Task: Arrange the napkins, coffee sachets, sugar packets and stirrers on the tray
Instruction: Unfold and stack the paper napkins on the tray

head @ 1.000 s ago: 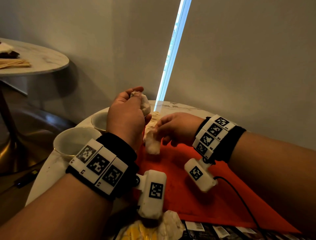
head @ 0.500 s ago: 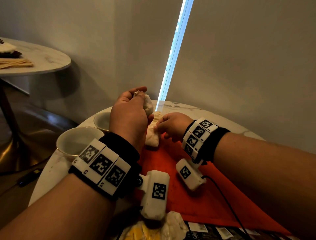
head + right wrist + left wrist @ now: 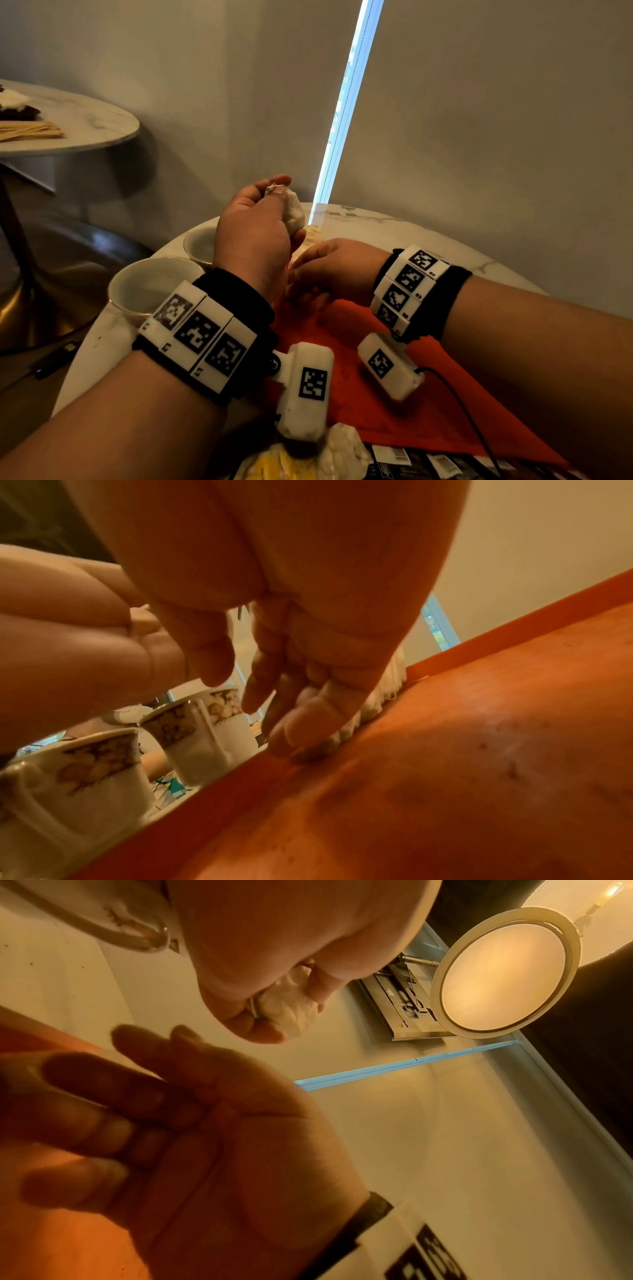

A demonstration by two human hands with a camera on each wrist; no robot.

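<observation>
My left hand (image 3: 274, 197) is raised above the far left corner of the orange tray (image 3: 394, 421) and grips a crumpled white napkin (image 3: 295, 214); the left wrist view shows that napkin (image 3: 287, 1010) wrapped in curled fingers. My right hand (image 3: 308, 274) reaches under it, its fingertips hidden in the head view. In the right wrist view my right hand (image 3: 274, 710) points down with fairly straight fingers (image 3: 301, 739) pressing on white napkins (image 3: 383, 693) that lie along the tray (image 3: 479, 750) edge. Part of that napkin pile (image 3: 313, 236) shows past my left hand.
Two white patterned cups (image 3: 147, 284) (image 3: 202, 243) stand on the marble table (image 3: 376, 226) just left of the tray. Dark sachets (image 3: 428, 466) and a crumpled napkin (image 3: 342, 448) lie at the near edge. A second table (image 3: 85, 120) at far left carries wooden stirrers (image 3: 30, 130).
My right hand moved left and down, setting the napkin it held onto the tray's far corner; its fingers have straightened. My left hand stayed raised with its napkin.
</observation>
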